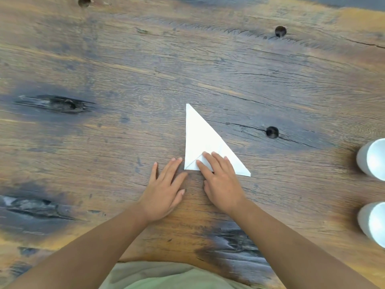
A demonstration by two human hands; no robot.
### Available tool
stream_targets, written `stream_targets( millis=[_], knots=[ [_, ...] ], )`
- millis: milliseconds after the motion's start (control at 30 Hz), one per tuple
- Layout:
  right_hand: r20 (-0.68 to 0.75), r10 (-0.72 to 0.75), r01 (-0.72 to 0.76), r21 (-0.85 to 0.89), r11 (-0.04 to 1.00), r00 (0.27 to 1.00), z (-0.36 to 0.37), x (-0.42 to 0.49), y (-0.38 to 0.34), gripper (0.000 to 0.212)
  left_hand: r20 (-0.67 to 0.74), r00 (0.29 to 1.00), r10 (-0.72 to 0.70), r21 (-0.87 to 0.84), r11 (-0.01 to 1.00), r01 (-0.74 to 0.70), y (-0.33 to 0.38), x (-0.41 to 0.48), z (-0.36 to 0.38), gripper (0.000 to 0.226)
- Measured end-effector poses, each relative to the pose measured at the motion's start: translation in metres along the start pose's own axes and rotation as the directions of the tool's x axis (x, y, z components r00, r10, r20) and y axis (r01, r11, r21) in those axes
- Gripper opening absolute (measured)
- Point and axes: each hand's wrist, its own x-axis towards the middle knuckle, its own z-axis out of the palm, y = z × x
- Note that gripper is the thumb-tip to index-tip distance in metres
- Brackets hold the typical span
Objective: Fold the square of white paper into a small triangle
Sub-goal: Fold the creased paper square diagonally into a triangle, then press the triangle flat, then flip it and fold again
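The white paper point(200, 136) lies flat on the wooden table point(125, 84), folded into a triangle with one point away from me and one at the lower right. A small corner flap is turned up near its bottom left. My right hand point(220, 182) rests palm down with its fingers pressing on that flap and the paper's near edge. My left hand point(164, 192) lies flat on the wood just left of the paper, its fingertips close to the bottom left corner, fingers spread, holding nothing.
Two white cups point(371, 158) point(373, 222) stand at the right edge of the table. The wood has dark knot holes point(272, 132) and cracks. My green shirt point(166, 278) shows at the bottom.
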Motion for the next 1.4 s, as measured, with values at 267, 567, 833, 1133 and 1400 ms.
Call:
stream_targets(
  millis=[267, 567, 833, 1133, 1400],
  knots=[
    [-0.147, 0.069, -0.054, 0.101, 0.993, 0.987, -0.004, 0.004, 0.023, 0.051, -0.005, 0.999, -0.043, 0.003, 0.999, 0.043, 0.005, 0.041, -0.010, 0.066],
    [-0.099, 0.245, -0.245, 0.010, 0.969, 0.964, 0.016, -0.004, 0.056, 0.078, 0.002, 1.000, -0.008, 0.131, 0.991, 0.008, 0.000, 0.079, 0.002, 0.081],
    [-0.123, 0.231, -0.237, -0.031, 0.971, 0.965, 0.026, -0.006, 0.057, 0.076, -0.032, 0.999, 0.003, 0.157, 0.988, 0.002, -0.005, 0.079, 0.016, 0.079],
    [-0.205, 0.315, -0.298, 0.110, 0.948, 0.927, -0.002, 0.002, 0.057, 0.064, -0.026, 1.000, -0.016, 0.124, 0.992, 0.019, 0.002, 0.077, 0.006, 0.081],
    [-0.185, 0.392, -0.369, 0.144, 0.918, 0.901, -0.015, 0.008, 0.056, 0.057, 0.021, 0.993, -0.113, 0.140, 0.984, 0.109, 0.036, 0.041, -0.001, 0.071]
  ],
)
